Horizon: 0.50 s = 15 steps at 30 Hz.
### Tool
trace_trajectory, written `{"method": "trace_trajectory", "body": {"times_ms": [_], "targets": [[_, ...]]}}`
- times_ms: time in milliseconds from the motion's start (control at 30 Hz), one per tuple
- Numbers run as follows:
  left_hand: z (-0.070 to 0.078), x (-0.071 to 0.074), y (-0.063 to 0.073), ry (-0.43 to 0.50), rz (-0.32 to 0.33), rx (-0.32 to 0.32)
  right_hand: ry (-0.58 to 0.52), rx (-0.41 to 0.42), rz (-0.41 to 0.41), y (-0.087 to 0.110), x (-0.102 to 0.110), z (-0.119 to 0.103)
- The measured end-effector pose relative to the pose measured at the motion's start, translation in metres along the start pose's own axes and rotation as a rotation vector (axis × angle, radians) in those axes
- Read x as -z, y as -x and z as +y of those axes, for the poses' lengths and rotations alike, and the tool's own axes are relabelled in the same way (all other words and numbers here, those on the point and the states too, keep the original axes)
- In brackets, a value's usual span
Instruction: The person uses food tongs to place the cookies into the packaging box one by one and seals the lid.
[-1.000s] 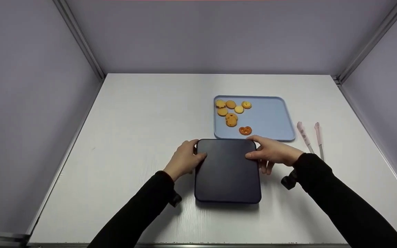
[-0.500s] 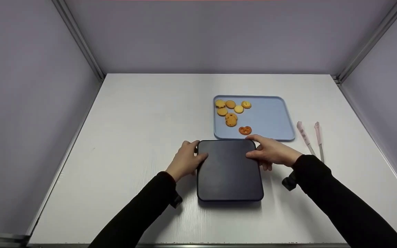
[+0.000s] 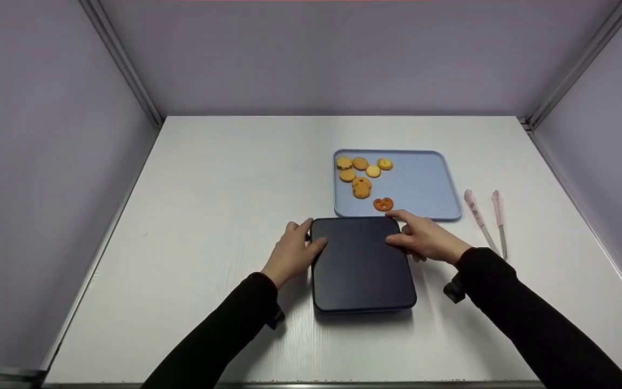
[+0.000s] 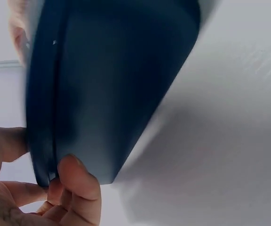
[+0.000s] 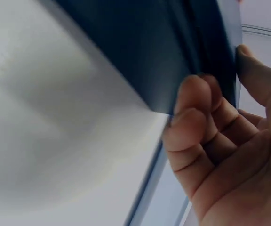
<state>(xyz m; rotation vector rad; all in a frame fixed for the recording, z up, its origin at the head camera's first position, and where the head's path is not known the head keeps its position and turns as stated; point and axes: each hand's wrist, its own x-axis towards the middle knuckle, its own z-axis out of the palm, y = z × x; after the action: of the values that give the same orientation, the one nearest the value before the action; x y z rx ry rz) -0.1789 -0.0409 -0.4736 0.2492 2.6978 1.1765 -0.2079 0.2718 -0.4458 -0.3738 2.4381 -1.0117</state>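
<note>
A dark navy box (image 3: 365,270) with a fitted lid sits on the white table in front of the tray. My left hand (image 3: 292,253) grips its far left corner, thumb on the top and fingers curled at the side by the lid seam (image 4: 55,103). At the far right corner, my right hand (image 3: 427,237) holds it the same way; its curled fingers (image 5: 192,127) show near the seam in the right wrist view. The lid looks seated on the box, and whatever is inside is hidden.
Behind the box lies a light blue tray (image 3: 419,181), bearing several round cookies (image 3: 361,188) and a pretzel (image 3: 383,204). Two slim utensils with pink handles (image 3: 474,207) lie right of the tray, near my right wrist. Grey walls (image 3: 311,59) enclose the table's back and sides.
The box has shifted slightly to the right and away from the table's front edge, turning a little. Both hands keep their hold on its far corners.
</note>
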Motion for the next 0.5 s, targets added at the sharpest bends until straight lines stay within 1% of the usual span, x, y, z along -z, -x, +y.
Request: {"method": "trace_trajectory", "body": {"times_ms": [100, 267, 333, 500], "targets": [[0.001, -0.003, 0.001, -0.007, 0.012, 0.0, 0.017, 0.015, 0.033, 0.001, -0.003, 0.004], [0.0, -0.011, 0.001, -0.1, 0.048, -0.012, 0.061, 0.046, 0.086, 0.0, -0.009, 0.009], [0.0, -0.014, 0.0, -0.141, 0.064, -0.017, 0.098, 0.056, 0.108, -0.001, -0.014, 0.011], [-0.004, -0.021, -0.002, -0.186, 0.114, -0.053, 0.165, 0.092, 0.183, -0.002, -0.027, 0.017]]}}
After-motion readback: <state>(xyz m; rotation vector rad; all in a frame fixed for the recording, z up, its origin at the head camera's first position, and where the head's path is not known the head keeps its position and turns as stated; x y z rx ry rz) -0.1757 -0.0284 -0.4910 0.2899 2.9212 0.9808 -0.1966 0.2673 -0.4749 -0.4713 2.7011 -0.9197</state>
